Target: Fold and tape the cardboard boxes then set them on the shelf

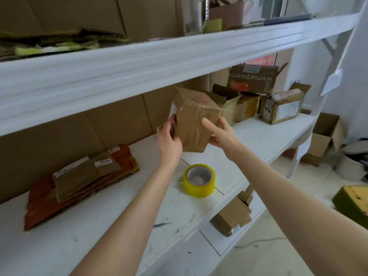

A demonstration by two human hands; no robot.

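A small brown cardboard box [196, 118], shiny with clear tape, is held tilted above the white middle shelf [119, 212]. My left hand [169, 139] grips its left side, fingers curled round the edge by a white label. My right hand [221, 134] holds the right side from below, thumb lying on the front face. A yellow roll of tape [199, 182] lies flat on the shelf just below the box. A stack of flattened cardboard boxes [79, 182], brown over orange, lies at the left of the shelf.
Several assembled and open boxes [256, 96] stand at the shelf's far right end. The upper shelf beam [139, 64] overhangs closely. A small box [232, 218] sits on the lower shelf. More boxes and a white bucket [352, 162] stand on the floor at right.
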